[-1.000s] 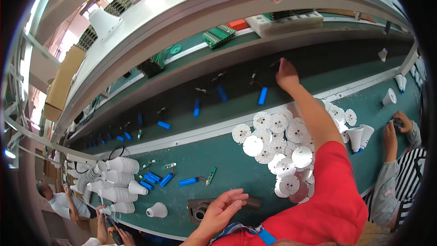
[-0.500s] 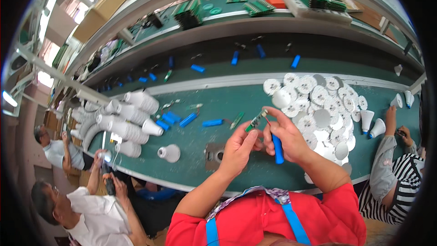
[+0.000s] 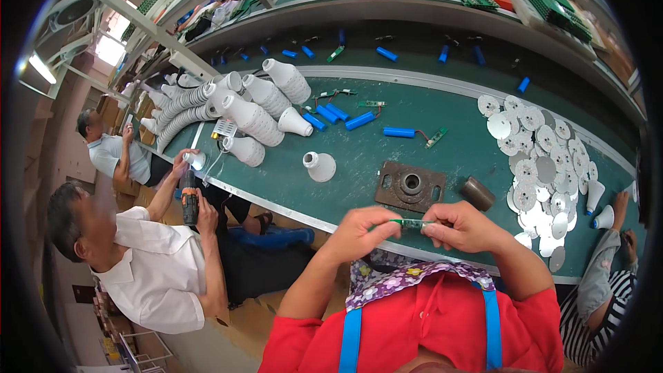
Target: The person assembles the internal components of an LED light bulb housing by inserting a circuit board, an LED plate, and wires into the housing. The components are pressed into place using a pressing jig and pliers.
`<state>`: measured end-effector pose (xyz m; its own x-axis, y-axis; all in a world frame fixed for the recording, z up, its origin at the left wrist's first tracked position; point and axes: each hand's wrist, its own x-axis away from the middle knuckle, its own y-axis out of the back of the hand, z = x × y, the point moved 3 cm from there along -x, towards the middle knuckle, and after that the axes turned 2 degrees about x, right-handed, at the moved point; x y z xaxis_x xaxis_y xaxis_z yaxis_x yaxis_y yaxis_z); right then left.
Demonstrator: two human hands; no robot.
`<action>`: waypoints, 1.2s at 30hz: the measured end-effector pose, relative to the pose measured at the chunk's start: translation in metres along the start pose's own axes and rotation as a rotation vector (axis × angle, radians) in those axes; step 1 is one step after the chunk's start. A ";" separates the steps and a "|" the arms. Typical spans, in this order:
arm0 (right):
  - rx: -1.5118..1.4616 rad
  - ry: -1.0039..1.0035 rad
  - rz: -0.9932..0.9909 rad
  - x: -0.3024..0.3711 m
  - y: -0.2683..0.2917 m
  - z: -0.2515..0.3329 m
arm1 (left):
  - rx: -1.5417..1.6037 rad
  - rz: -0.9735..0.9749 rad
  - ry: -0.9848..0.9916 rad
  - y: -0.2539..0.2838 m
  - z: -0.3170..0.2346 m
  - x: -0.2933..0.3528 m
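Close in front of my chest, a small green circuit board (image 3: 410, 223) spans the gap between my two hands. My left hand (image 3: 362, 233) pinches one end with thumb and fingers. At the board's other end, my right hand (image 3: 461, 226) has its fingertips closed on it. No blue battery cell shows in either hand. Just beyond my hands lies a brown metal plate (image 3: 388, 195) with a raised ring, beside a dark metal cylinder (image 3: 478, 193). Farther off, a blue battery cell (image 3: 399, 132) is wired to another green board (image 3: 436, 137).
A heap of white round discs (image 3: 545, 166) covers the right side of the green bench. Stacked white lamp housings (image 3: 252, 121) stand left, with a single housing (image 3: 320, 166) nearer. On my left a person holds a cordless drill (image 3: 189, 197); another person's arm (image 3: 604, 255) reaches in at right.
My view has turned left. Both hands have come down closer to my body with the board. The blue battery cell seen at my right hand before is now out of sight.
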<state>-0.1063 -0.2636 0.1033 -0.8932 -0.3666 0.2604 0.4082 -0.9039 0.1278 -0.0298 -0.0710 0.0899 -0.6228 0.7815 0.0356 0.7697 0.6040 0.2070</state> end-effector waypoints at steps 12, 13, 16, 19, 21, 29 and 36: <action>-0.314 -0.079 -0.421 -0.004 -0.001 -0.020 | -0.026 -0.751 -0.085 0.103 0.074 -0.007; -0.322 -0.089 -0.454 -0.002 0.001 -0.022 | 0.129 -0.743 -0.106 0.093 0.062 -0.009; -0.340 -0.111 -0.467 0.003 0.006 -0.029 | 0.596 -0.643 -0.058 0.049 0.027 -0.013; -0.283 -0.100 -0.442 0.006 0.003 -0.028 | 0.693 -0.479 -0.125 0.006 0.012 -0.014; -0.239 -0.092 -0.430 0.008 0.000 -0.024 | 0.683 -0.400 -0.101 -0.016 0.013 -0.015; -0.229 -0.078 -0.380 0.023 -0.004 -0.021 | 0.584 -0.193 -0.082 -0.053 0.014 -0.024; -0.386 -0.112 -0.353 0.030 -0.007 -0.030 | 0.566 -0.148 -0.123 -0.056 0.009 -0.024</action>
<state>-0.1414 -0.2743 0.0812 -0.9295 -0.0191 0.3684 -0.0312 -0.9910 -0.1302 -0.0563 -0.1221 0.0686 -0.7342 0.6748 -0.0746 0.6522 0.6705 -0.3537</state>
